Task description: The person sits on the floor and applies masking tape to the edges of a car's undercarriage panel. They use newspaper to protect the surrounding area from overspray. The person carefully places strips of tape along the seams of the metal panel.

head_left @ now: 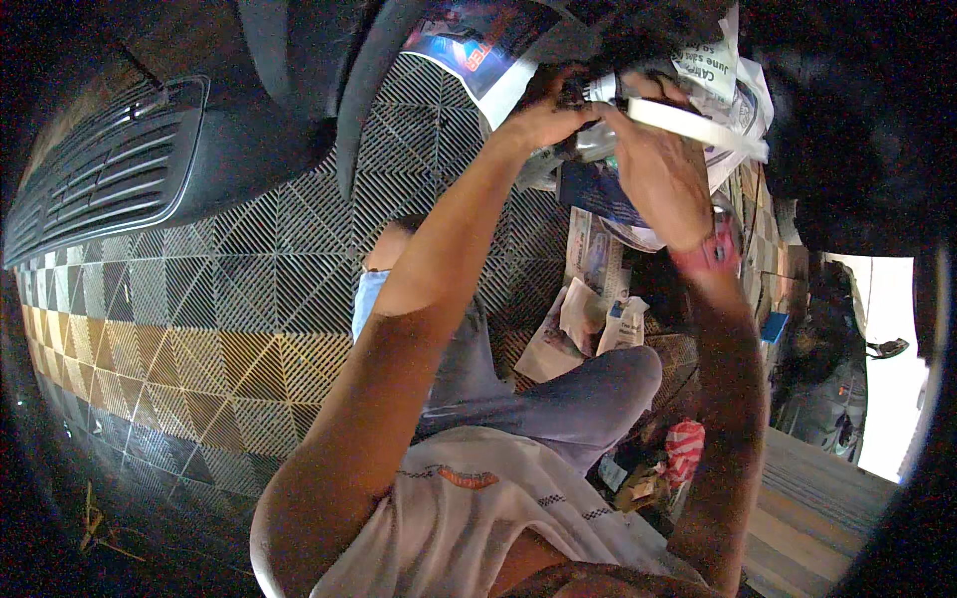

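Note:
Both my arms reach up to the top middle of the view, where the hands meet close together. My left hand (546, 112) is closed at a dark part beside a small silver, ridged piece (601, 90); the shade hides what its fingers hold. Facing it, my right hand (658, 164) is closed, with a long flat white strip (703, 126), like a handle, across its upper side. The strip points out to the right. Below the hands is a shiny rounded part (595, 146), partly covered by them. A red band (722, 246) circles my right wrist.
Printed paper sheets (488, 50) and newspaper (590, 244) lie around and under the work spot. A dark car panel (269, 130) with a slatted vent (120, 159) fills the upper left. Patterned grid tiles (289, 374) form the floor. A red-and-white striped wrapper (685, 448) lies beside my right arm.

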The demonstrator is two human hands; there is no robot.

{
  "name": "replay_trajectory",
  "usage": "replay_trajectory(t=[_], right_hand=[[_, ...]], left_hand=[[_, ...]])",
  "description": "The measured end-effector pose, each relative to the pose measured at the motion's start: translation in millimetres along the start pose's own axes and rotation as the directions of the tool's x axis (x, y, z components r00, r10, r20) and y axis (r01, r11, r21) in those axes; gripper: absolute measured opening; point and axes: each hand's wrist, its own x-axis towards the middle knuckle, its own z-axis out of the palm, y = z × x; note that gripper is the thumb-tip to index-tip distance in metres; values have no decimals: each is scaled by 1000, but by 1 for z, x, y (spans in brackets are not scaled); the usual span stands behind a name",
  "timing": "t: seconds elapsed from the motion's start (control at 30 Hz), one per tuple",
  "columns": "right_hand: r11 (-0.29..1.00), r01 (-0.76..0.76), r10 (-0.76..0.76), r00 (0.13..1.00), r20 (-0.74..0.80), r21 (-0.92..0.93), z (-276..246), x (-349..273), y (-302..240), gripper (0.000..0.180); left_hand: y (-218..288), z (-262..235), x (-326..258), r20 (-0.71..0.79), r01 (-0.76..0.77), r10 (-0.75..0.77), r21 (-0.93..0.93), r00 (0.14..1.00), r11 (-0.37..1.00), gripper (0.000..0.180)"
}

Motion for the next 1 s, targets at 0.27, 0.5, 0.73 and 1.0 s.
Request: replay_trajectory(t=[0.27, 0.5, 0.73, 1.0], right_hand=[[956, 138, -82, 973, 216, -261, 22, 26, 17, 27], [996, 93, -93, 943, 320, 15, 13, 56, 43, 23], [888, 397, -297, 881, 369, -233, 72, 82, 80, 30], [890, 379, -214, 837, 503, -254, 64, 93, 63, 36]], left_hand=[[15, -6, -19, 19, -52, 53, -50, 998, 997, 77], [12, -16, -22, -16, -143, 147, 169, 989, 975, 93], [10, -11, -14, 84, -135, 129, 70, 988, 988, 103], [5, -9, -28, 59, -68, 75, -110, 995, 992, 93]])
